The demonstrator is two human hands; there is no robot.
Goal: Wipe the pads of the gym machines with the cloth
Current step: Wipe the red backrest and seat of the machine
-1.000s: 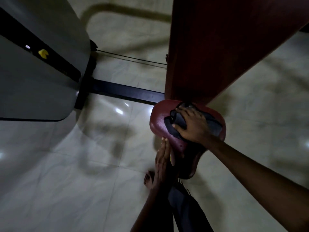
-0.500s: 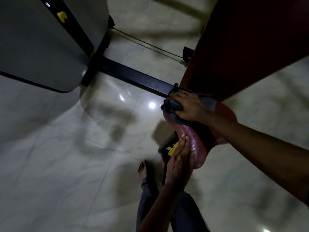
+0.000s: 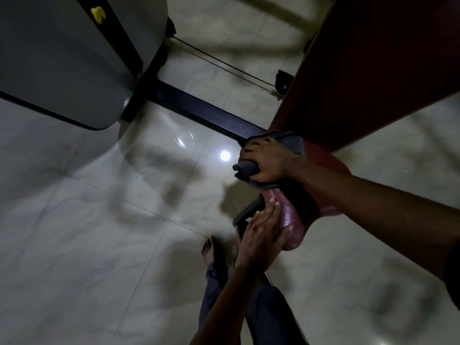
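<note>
A dark red seat pad (image 3: 293,220) juts out below a tall dark red back pad (image 3: 368,70) at the right. My right hand (image 3: 270,160) grips a bunched dark grey cloth (image 3: 245,169) against the seat pad's far left edge, where it meets the back pad. My left hand (image 3: 263,232) lies with straight fingers on the seat's near left side, thumb hooked over the front lip. Wet spots shine on the pad beside my left hand. A bit of yellow shows under my left fingers.
A grey machine shroud (image 3: 62,58) with a yellow knob (image 3: 98,14) fills the upper left. A black floor bar (image 3: 199,108) and thin cables (image 3: 224,66) run from it to the seat. My bare foot (image 3: 210,250) stands on glossy pale tiles below the seat.
My right hand slid the cloth from the middle of the seat to its far left edge. My left hand moved from the front lip up onto the seat's left side. The view swung.
</note>
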